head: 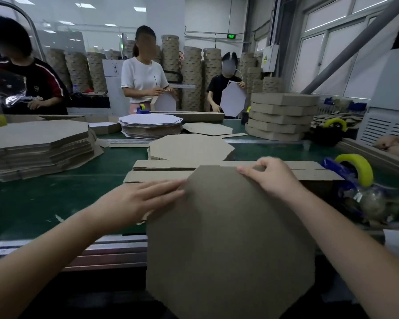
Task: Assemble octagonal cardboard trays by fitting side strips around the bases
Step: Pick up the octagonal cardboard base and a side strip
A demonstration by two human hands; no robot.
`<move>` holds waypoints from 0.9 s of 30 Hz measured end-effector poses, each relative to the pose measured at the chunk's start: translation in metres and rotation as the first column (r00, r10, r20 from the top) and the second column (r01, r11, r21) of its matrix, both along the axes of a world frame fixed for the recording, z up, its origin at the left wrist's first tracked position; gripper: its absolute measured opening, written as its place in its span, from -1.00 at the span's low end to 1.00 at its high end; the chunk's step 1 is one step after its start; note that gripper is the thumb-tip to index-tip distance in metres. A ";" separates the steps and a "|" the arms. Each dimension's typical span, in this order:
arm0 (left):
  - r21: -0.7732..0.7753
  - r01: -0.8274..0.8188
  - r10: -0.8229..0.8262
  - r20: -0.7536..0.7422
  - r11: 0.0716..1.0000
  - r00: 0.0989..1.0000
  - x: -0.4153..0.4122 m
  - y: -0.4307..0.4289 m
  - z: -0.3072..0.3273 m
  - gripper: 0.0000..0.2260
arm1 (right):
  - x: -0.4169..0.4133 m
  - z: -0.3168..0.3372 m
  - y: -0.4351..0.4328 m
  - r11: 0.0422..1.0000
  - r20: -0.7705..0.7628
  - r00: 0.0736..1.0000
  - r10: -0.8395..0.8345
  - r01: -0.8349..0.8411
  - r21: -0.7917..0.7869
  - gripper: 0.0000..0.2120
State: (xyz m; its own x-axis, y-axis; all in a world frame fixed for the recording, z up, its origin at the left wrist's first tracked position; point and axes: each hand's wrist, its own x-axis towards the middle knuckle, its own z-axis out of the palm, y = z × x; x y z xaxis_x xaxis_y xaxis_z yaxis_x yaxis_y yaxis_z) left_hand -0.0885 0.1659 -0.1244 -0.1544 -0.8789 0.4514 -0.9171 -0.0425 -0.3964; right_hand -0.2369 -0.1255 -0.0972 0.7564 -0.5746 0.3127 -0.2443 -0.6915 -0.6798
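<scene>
- Octagonal base (228, 238): one plain brown board, held up off the worktop (32, 199) and tilted toward the wearer. Its top edge is level with the strips beyond and its lower point falls below the worktop's near rail.
- Left grip (134, 199): bare hand with fingers straight and together, resting flat against the base's upper-left edge. It clasps nothing.
- Right grip (270, 176): bare hand with fingers curled, pinching the base at its top edge near the upper-right corner.
- Side strips (166, 165): two long brown strips flat on the worktop just beyond the base. Their long axis runs left to right, square to the wearer's reach, and the base hides their middle stretch.
- Governing relation: the strips lie ahead of both grips. The left fingertips are just beside the nearer strip's exposed left stretch, while the right grip is taken up with the base. By judgement, the left grip is the likelier to take the strip.
- Spare bases (189, 146): a low pile behind the strips, with a taller stack (39, 143) at far left.
- Finished trays (281, 116): stacked at far right, well apart.
- Tape dispenser (352, 176): blue with a yellow roll, at the strips' right end.
</scene>
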 end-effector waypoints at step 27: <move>0.098 -0.441 0.422 -0.531 0.892 0.735 0.055 -0.079 -0.016 -0.61 | 0.014 -0.045 0.019 0.950 -0.119 0.950 0.289 -0.300 -0.088 -0.79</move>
State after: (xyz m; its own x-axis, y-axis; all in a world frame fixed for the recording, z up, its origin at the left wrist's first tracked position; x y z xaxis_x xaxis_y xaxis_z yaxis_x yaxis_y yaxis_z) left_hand -0.0335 0.0869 -0.1407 0.5068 -0.7758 0.3759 -0.8593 -0.4894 0.1487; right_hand -0.2231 -0.1064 -0.1424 0.9184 -0.2899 0.2694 -0.0842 -0.8083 -0.5827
